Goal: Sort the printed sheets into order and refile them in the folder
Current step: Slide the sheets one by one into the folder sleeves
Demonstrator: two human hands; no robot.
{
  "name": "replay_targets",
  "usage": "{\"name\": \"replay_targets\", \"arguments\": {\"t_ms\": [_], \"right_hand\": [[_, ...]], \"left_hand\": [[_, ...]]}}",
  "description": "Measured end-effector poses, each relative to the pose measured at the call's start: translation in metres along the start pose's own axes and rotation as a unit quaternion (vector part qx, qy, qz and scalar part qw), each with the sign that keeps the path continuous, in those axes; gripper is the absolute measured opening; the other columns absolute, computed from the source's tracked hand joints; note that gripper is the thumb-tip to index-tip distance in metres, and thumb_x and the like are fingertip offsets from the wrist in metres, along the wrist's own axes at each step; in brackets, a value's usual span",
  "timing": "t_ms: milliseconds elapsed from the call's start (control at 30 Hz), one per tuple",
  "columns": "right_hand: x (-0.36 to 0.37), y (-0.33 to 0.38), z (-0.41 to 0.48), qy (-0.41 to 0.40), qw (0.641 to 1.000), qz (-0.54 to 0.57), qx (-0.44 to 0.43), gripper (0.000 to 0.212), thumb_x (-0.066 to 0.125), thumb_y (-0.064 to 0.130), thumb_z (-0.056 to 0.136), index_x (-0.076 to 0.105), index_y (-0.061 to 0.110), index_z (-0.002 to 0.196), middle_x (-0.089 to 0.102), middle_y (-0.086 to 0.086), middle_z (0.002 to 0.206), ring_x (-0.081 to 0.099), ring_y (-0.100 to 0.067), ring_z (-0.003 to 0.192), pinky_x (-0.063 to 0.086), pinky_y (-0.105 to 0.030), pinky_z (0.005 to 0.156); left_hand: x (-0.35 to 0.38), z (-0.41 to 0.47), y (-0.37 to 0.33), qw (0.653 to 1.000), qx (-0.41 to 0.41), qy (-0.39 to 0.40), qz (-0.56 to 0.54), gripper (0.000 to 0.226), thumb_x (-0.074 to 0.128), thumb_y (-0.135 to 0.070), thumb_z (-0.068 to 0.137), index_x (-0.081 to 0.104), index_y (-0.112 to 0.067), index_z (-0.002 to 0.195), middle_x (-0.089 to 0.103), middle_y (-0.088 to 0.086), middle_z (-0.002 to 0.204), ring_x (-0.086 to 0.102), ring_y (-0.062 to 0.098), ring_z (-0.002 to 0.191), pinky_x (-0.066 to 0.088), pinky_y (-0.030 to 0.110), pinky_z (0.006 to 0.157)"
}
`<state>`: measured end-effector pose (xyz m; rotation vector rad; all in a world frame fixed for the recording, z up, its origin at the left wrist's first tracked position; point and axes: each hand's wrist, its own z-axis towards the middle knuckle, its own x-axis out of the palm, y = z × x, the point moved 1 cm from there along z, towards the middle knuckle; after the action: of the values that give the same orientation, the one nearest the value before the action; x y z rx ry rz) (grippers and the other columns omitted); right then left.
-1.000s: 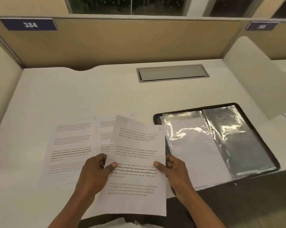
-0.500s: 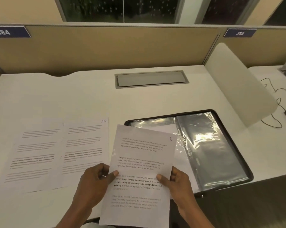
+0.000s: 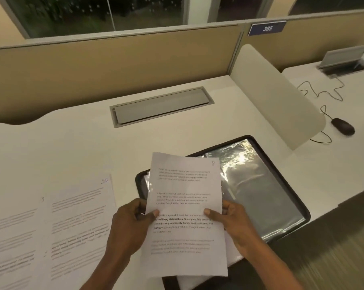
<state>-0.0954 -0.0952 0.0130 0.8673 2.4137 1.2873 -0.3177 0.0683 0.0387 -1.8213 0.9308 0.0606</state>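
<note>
Between your left hand [image 3: 130, 229] and right hand [image 3: 237, 227], each pinching a side edge, a sheet [image 3: 185, 206] runs lengthwise away from you. Just beyond, the folder [image 3: 264, 197] lies open, nearer the right hand; other sheets [image 3: 76, 216] lie left.

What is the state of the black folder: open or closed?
Open: the folder lies flat on the desk with its shiny plastic sleeves facing up.
</note>
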Motion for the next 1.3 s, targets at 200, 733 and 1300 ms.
{"name": "replay_targets", "arguments": {"t_ms": [200, 733, 1300], "right_hand": [[-0.037, 0.035, 0.036, -0.062, 0.995, -0.052, -0.058, 0.031, 0.085, 0.008, 0.085, 0.078, 0.011, 0.115, 0.081, -0.008, 0.107, 0.079, -0.031, 0.098, 0.063, -0.050, 0.089], [-0.237, 0.101, 0.193, -0.064, 0.960, -0.250, -0.109, 0.017, 0.085, 0.021, 0.089, 0.078, 0.020, 0.104, 0.080, 0.009, 0.095, 0.077, -0.012, 0.081, 0.060, -0.030, 0.073], [-0.295, 0.150, 0.284, -0.070, 0.950, -0.302, -0.035, 0.022, 0.093, 0.012, 0.071, 0.078, 0.011, 0.088, 0.079, -0.007, 0.092, 0.076, -0.033, 0.084, 0.064, -0.052, 0.085]], "left_hand": [[0.026, 0.018, -0.009, 0.999, -0.014, -0.012, -0.031, 0.007, 0.080, -0.027, 0.093, 0.075, -0.022, 0.091, 0.078, -0.011, 0.081, 0.074, 0.007, 0.070, 0.064, 0.036, 0.077], [0.243, 0.013, -0.106, 0.981, -0.039, -0.099, 0.160, 0.026, 0.068, -0.055, 0.095, 0.060, -0.033, 0.082, 0.067, -0.021, 0.081, 0.063, 0.000, 0.074, 0.051, 0.026, 0.069], [0.366, 0.069, -0.141, 0.933, -0.003, -0.214, 0.290, 0.050, 0.061, -0.056, 0.099, 0.065, -0.013, 0.126, 0.048, 0.008, 0.144, 0.045, 0.029, 0.133, 0.044, 0.042, 0.109]]}}
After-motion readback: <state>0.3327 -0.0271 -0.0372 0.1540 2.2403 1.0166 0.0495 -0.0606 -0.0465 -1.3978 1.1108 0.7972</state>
